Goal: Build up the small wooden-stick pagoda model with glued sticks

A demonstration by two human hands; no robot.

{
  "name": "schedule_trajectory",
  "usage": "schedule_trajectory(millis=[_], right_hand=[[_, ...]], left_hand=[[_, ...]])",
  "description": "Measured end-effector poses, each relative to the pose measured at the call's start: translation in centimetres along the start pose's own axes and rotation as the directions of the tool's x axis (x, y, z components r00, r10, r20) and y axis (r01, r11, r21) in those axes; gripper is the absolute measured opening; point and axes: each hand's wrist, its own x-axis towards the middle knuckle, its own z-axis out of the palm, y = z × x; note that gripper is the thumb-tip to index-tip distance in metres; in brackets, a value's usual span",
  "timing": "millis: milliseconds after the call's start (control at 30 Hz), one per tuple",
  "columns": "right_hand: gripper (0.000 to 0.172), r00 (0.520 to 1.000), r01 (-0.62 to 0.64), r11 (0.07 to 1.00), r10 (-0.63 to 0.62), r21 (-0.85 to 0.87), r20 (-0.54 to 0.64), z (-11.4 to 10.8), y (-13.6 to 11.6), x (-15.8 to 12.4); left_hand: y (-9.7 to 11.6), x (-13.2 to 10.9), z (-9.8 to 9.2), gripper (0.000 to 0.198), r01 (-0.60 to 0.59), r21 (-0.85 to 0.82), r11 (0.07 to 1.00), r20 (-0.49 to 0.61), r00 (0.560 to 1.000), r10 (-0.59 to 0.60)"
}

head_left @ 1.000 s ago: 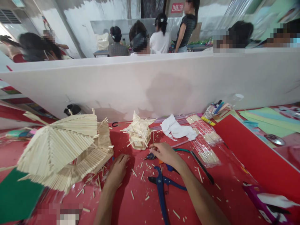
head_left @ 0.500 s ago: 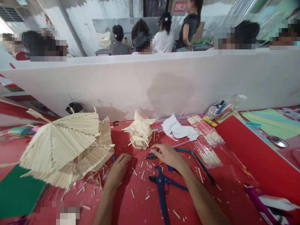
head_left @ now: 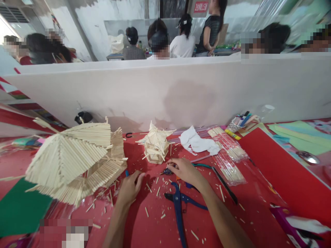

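Note:
On the red tabletop (head_left: pixel 144 227), my left hand (head_left: pixel 131 187) rests beside the large stick model, thumb apart from the fingers, holding nothing visible. My right hand (head_left: pixel 184 170) is over a glue gun (head_left: pixel 168 171), whose dark nozzle points left; its fingers are bent together, and what lies between them is hidden. Just beyond both hands stands a small pavilion model (head_left: pixel 155 143) of thin wooden sticks with a pointed roof. The larger stick model (head_left: pixel 69 158) with a wide roof fills the left side. Blue-handled cutters (head_left: pixel 178 203) lie below my right hand.
Cut stick bits are scattered around. White tissue (head_left: pixel 198 141), bagged sticks (head_left: pixel 227 151), a black-handled tool (head_left: pixel 224 186) and a pen basket (head_left: pixel 236 123) lie to the right, near red card (head_left: pixel 287 165). A white partition (head_left: pixel 134 89) runs behind; people sit beyond it.
My left hand has turned slightly and its thumb now sticks out to the right. My right hand stays over the glue gun. The view has shifted a little.

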Motion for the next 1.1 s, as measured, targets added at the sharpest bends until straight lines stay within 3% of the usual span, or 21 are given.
schedule_trajectory(millis=[267,767,1100], right_hand=[[0.027,1.0,-0.005,1.0,0.005,0.007,-0.005,0.2,0.4,0.0],[0.027,1.0,0.013,1.0,-0.013,0.024,-0.009,0.2,0.7,0.1],[0.026,1.0,-0.002,1.0,0.002,0.025,0.018,0.4,0.8,0.2]], left_hand=[[0.0,0.4,-0.4,0.024,-0.02,0.177,0.984,-0.092,0.995,0.036],[-2.8,0.5,1.8,0.021,-0.107,0.192,0.976,0.008,0.994,0.107],[-2.5,0.5,1.8,0.017,-0.094,0.207,0.974,0.037,0.995,0.088]])
